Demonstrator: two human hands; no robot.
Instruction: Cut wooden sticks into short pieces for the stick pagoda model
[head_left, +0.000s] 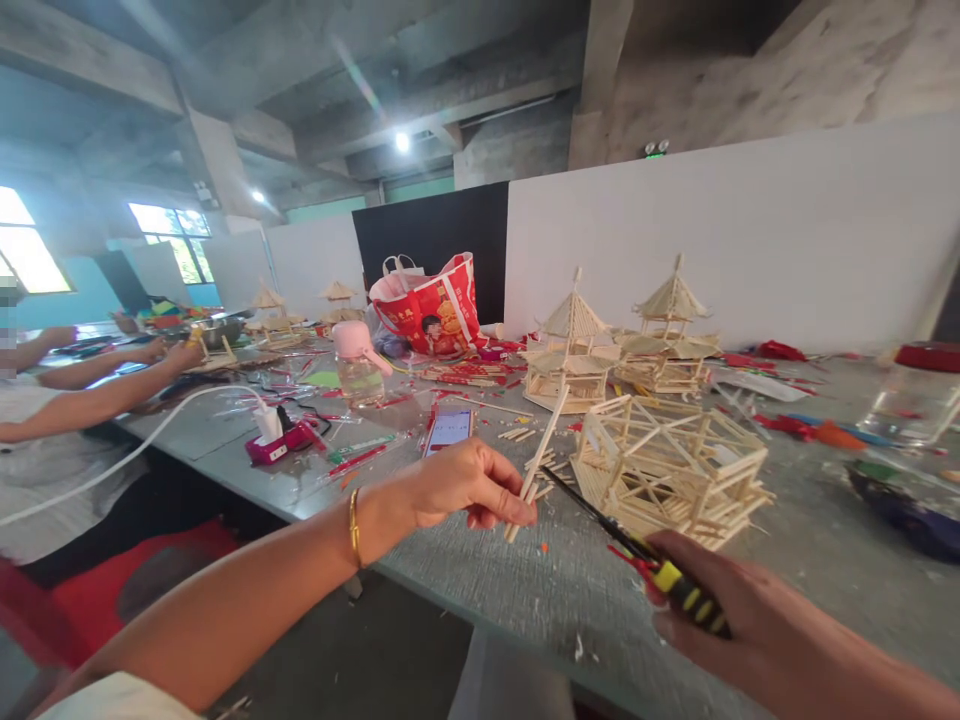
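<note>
My left hand [480, 482] is closed in a pinch on a few pale thin wooden sticks [550, 440], which point up and away over the table. In my right hand [739, 600] is a tool with a black-and-yellow handle [679, 585] and a long, narrow dark blade [585, 503]. Its tip is close to the held sticks; whether it touches them I cannot tell. Just beyond my right hand stands an open, many-sided frame of sticks [675, 465]. Short cut sticks [517, 433] lie behind my left hand.
Two stick pagodas [574, 345] [671, 330] stand behind the frame. A phone [450, 432], a pink-lidded bottle [358, 365], a pink power strip [281, 443] with a white cable, and a red bag [431, 310] are farther left. Another person's arms [112, 395] reach over the table at left.
</note>
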